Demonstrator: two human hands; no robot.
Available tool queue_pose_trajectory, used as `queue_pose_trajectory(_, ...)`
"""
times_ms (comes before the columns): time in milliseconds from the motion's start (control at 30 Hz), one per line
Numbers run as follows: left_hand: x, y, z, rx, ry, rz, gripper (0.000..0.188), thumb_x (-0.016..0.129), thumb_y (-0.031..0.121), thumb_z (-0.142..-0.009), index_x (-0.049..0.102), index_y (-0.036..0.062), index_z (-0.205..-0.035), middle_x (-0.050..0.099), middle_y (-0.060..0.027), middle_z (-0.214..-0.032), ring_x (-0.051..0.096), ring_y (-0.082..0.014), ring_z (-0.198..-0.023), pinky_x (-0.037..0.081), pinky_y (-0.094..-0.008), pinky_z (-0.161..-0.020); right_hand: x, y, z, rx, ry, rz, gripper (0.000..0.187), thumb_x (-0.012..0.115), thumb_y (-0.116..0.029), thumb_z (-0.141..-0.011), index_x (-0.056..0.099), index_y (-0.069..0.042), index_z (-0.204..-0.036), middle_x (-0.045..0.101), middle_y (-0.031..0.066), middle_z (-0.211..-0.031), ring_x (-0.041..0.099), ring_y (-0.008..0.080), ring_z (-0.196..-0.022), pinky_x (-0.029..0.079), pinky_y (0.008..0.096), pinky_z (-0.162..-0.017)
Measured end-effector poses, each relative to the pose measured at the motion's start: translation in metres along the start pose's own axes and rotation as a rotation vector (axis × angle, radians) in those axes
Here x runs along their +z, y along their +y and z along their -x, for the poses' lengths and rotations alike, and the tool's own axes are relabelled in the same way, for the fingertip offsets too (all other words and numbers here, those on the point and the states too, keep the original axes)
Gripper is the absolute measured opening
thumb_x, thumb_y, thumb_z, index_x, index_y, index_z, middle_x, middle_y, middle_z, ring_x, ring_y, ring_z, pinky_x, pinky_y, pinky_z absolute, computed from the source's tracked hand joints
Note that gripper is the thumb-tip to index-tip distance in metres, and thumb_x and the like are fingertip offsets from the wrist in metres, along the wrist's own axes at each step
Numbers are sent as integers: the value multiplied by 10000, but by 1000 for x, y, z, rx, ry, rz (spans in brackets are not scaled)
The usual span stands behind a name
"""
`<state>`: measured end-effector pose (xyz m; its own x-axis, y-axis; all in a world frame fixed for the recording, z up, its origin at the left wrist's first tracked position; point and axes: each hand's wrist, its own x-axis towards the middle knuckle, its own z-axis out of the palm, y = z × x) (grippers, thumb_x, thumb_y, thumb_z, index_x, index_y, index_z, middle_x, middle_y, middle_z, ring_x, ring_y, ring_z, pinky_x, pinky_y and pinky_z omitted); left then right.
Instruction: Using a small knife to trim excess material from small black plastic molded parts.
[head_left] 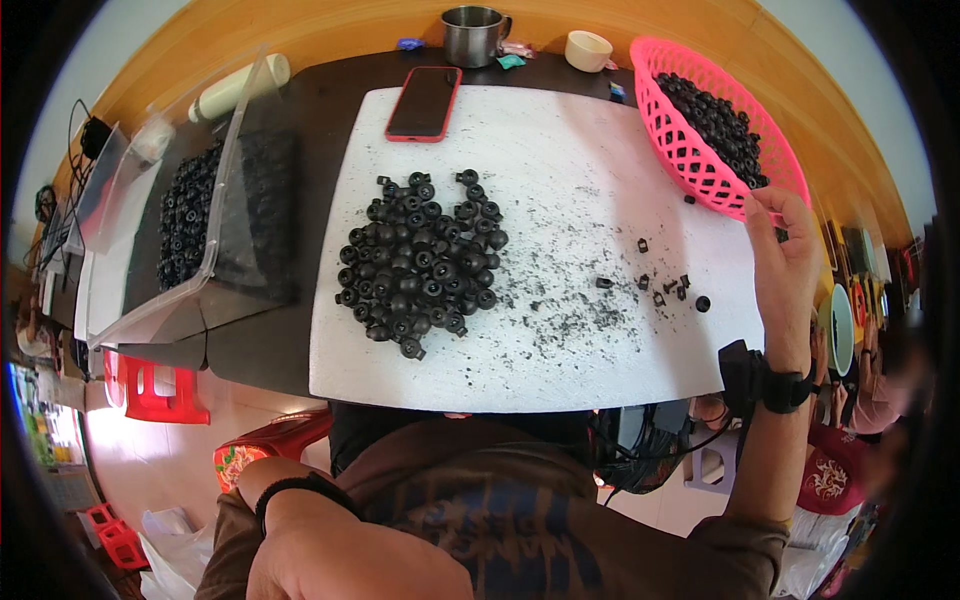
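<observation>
My right hand (783,235) is at the near end of a pink plastic basket (690,165), thumb and fingers closed on its rim. The basket tilts toward the board and holds many small black plastic parts (710,125). My left hand (360,560) is low in front of my body, its fingers hidden. A heap of round black plastic parts (420,265) sits on the left half of a white foam board (560,130). Right of the heap, several loose black pieces (660,285) lie among black crumbs.
A red-framed phone (424,104) lies on the board's far edge. Behind it stand a metal mug (474,38) and a cream cup (588,51). At left is a clear bin (205,260) of black parts, with a pale bottle (240,88) beyond. Red stools (160,388) stand below; other people are at right.
</observation>
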<state>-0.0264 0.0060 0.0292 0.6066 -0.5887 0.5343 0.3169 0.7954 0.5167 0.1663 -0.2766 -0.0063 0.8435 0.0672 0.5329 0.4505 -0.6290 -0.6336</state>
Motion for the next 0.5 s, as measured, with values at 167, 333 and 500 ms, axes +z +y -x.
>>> queue_pose_trajectory(167,-2,-4,-1,-26,22,7,262,533,165,-904,572,-76,-809,500,-105,-536,423,-198,-380,310,-322,-357,-8,4,26,-8,-131,198,149,621,-93,-810,595,26,-896,582,92,-847,522,170,-768,430,282,-714)
queue_pose_trajectory(333,-2,-6,-4,-45,42,2,265,537,184,-904,583,-55,-800,511,-98,-543,429,-197,-380,311,-323,-356,-3,27,44,90,-308,259,259,626,-142,-793,584,30,-981,593,164,-951,564,272,-847,442,334,-773)
queue_pose_trajectory(500,-2,-7,-5,-60,62,-11,268,542,203,-905,593,-34,-791,521,-91,-551,436,-196,-380,312,-325,-354,11,53,34,-72,-390,334,508,605,-247,-811,478,75,-1182,482,250,-1235,447,387,-1160,357,391,-972)
